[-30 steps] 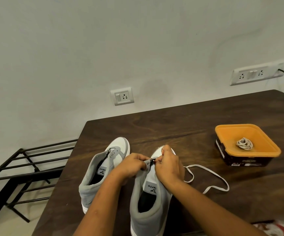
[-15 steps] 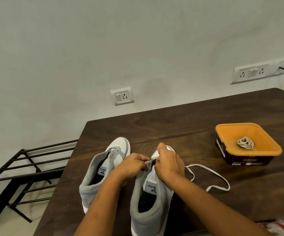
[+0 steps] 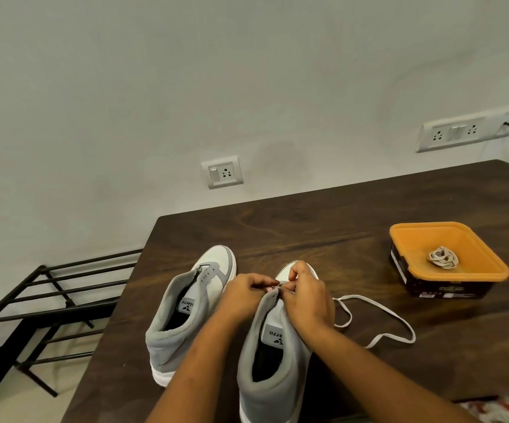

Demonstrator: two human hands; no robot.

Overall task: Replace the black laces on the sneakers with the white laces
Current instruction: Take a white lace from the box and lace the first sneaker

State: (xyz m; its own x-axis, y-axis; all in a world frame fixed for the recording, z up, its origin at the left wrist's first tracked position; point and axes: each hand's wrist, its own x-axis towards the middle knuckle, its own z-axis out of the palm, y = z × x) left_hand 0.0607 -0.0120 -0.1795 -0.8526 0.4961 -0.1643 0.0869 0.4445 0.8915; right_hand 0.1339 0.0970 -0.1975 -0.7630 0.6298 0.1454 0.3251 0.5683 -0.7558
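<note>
Sneaker nearest the person (image 3: 273,377) stands on the dark table (image 3: 354,239), toe pointing away. At its eyelets the left hand (image 3: 244,296) pinches the grey flap (image 3: 268,303) with curled fingers; the right hand (image 3: 306,297) pinches the white lace (image 3: 358,296), which loops across the table to the right. A second sneaker (image 3: 183,315) stands just beside it, leftward. Farther right, an orange tub (image 3: 479,254) holds a coiled lace (image 3: 443,257).

Open table (image 3: 323,227) behind sneakers (image 3: 219,261), white lace (image 3: 358,296) and orange tub (image 3: 424,239) at right
</note>
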